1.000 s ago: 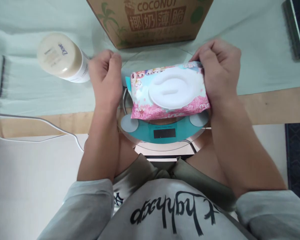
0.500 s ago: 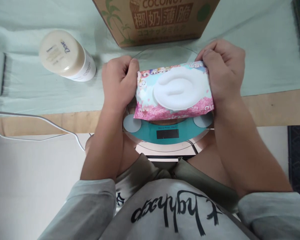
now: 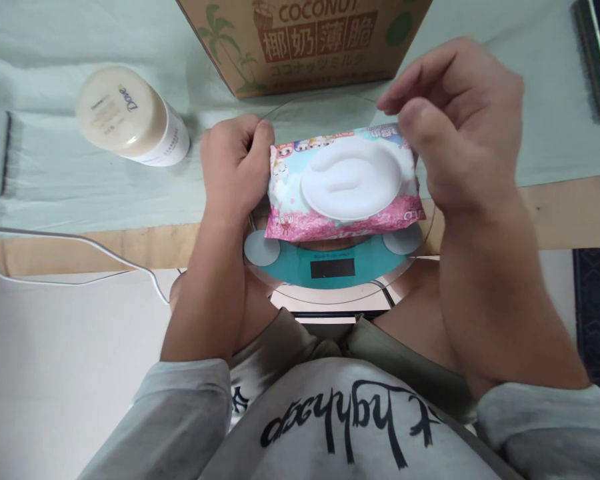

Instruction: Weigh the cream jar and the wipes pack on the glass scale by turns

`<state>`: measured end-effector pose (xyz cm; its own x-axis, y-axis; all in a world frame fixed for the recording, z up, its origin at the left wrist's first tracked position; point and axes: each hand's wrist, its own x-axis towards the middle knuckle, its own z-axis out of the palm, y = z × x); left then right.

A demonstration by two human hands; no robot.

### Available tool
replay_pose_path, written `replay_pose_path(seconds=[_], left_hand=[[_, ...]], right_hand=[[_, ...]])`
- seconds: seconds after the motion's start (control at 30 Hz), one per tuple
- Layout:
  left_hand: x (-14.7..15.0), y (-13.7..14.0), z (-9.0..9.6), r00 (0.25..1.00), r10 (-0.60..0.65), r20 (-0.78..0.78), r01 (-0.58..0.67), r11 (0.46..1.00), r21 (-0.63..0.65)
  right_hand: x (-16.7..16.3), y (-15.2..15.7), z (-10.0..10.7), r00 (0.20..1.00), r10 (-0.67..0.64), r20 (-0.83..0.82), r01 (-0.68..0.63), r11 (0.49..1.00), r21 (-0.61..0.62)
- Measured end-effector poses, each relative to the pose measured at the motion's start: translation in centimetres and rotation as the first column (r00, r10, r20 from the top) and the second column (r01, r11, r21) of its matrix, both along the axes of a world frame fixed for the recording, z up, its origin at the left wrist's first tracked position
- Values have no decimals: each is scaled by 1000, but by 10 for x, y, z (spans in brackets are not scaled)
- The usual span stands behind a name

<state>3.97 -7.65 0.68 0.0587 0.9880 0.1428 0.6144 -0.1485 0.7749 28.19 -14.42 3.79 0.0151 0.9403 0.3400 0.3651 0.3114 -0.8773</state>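
A pink and blue pack of wet wipes (image 3: 345,183) with a white oval lid lies on a round glass kitchen scale (image 3: 330,263) with a teal panel and a dark display. My left hand (image 3: 235,167) grips the pack's left end. My right hand (image 3: 460,127) hovers just above the pack's right end, fingers loosely curled and apart, holding nothing.
A cardboard box (image 3: 305,40) printed "COCONUT" stands just behind the scale. A cream-capped Dove bottle (image 3: 130,117) stands to the left on the pale green cloth (image 3: 55,180). A white cable (image 3: 80,243) runs along the table's front edge. A dark object (image 3: 597,57) lies at far right.
My left hand came in and took hold of the pack's left end. My right hand has let go of the right end and lifted off it.
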Motion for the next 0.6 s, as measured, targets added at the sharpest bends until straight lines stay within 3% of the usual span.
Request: replay_pose_path(seconds=[0.1,0.2,0.3,0.47,0.6], left_hand=[[0,0,0,1000,3,18,-3,1000,0],[-2,1,-5,997,-9,74,7,1000,26],[-5,5,-11,983,-19,184,7,998,67],[-6,15,-11,888,81,454,-101,995,20],[-1,16,-2,780,169,603,-150,985,-83]], right_hand=[[-2,-12,23,962,214,168,-207,976,-61],[-3,-16,30,871,336,358,-284,940,-190],[-1,-15,30,793,429,434,-353,902,-247],[-4,-17,37,773,431,466,-317,898,-306],[-11,-22,42,781,382,493,-333,924,-188]])
